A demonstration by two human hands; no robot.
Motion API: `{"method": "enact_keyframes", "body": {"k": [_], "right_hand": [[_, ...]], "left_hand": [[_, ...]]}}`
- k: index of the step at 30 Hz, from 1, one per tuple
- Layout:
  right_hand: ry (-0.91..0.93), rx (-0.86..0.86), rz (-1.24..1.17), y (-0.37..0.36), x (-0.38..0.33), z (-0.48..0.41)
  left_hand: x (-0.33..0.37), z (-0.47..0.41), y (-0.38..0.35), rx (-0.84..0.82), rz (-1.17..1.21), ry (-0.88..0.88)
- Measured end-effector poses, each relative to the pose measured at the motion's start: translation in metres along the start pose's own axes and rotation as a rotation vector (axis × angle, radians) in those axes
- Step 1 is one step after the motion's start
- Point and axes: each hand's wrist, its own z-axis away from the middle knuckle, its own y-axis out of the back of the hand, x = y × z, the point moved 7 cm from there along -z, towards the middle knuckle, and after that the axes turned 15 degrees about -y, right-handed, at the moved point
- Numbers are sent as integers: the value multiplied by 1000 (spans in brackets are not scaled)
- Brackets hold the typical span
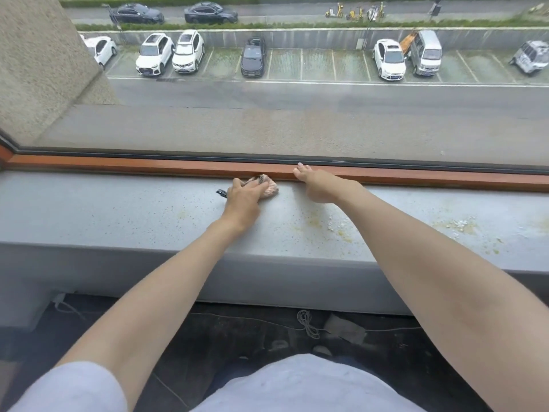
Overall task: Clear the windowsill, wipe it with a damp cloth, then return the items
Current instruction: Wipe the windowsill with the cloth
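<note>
A grey speckled windowsill [118, 209] runs across the view below a wooden window frame [148, 165]. My left hand [242, 199] presses a bunched pinkish cloth [270, 188] with a dark patterned edge onto the sill, close to the frame. The fingers lie over the cloth's left part. My right hand [316, 184] rests beside it to the right, fingertips touching the wooden frame, holding nothing. No other items stand on the sill.
Yellowish stains and white crumbs [337, 223] mark the sill to the right, with more white crumbs [459, 224] further right. Below the sill, a white cable [307, 322] and a grey scrap [344, 327] lie on the dark floor. Outside the glass is a car park.
</note>
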Motion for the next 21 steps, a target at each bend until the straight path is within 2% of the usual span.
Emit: {"method": "enact_keyframes", "body": {"k": [2, 4, 6, 8, 11, 12, 14, 16, 18, 19, 21], "right_hand": [[3, 3, -1, 0, 0, -3], [11, -6, -9, 2, -1, -7], [14, -18, -19, 5, -1, -9], [8, -19, -25, 8, 1, -10], [8, -24, -40, 11, -3, -14], [8, -29, -43, 12, -6, -15], [-2, -41, -60, 14, -8, -15], [-6, -42, -64, 19, -1, -15], [-1, -44, -60, 20, 1, -14], [2, -46, -61, 21, 3, -14], [12, -48, -69, 22, 1, -14]], "left_hand": [[20, -3, -7, -10, -15, -110], [38, -2, -19, 2, 43, -394], [42, -1, -24, -40, 74, -606], [30, -11, -18, -99, 96, -589], [8, -28, -5, -62, 0, -305], [14, -29, -3, -30, -21, -297], [49, -21, -10, 20, 43, -507], [71, -14, -30, -38, 80, -713], [62, -20, -25, -104, 89, -744], [52, -30, -19, -113, 92, -688], [19, -46, -11, -84, 14, -455]]}}
